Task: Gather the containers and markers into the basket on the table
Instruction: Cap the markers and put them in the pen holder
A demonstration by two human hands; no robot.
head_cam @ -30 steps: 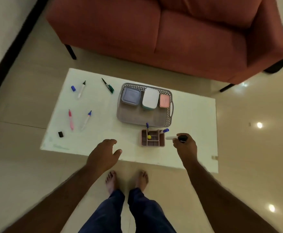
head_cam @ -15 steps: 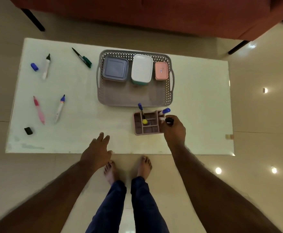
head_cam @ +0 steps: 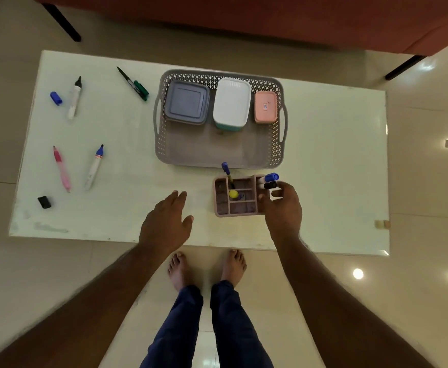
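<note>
A grey perforated basket [head_cam: 219, 152] sits mid-table and holds a grey-blue container [head_cam: 186, 102], a white container [head_cam: 232, 104] and a small pink container [head_cam: 265, 107]. In front of it stands a pink compartment organizer [head_cam: 240, 207] with a blue pen [head_cam: 226, 171], a yellow-topped item [head_cam: 233, 194] and a blue-capped marker [head_cam: 270, 177]. My right hand [head_cam: 284, 208] pinches a black-capped marker [head_cam: 270, 185] standing in the organizer's right slot. My left hand [head_cam: 165, 224] hovers open, left of the organizer. Loose on the left lie a black-tipped marker [head_cam: 74, 98], a green pen [head_cam: 134, 83], a pink marker [head_cam: 62, 168] and a blue-tipped marker [head_cam: 94, 167].
A loose blue cap [head_cam: 56, 98] and a black cap [head_cam: 44, 202] lie near the table's left edge [head_cam: 26, 144]. A red sofa [head_cam: 270, 17] stands beyond the table. My bare feet [head_cam: 207, 266] are at the table's near edge.
My right hand has carried the black-capped marker left into the organizer's right slot. My left hand has moved forward over the table. The view has tilted down and closer.
</note>
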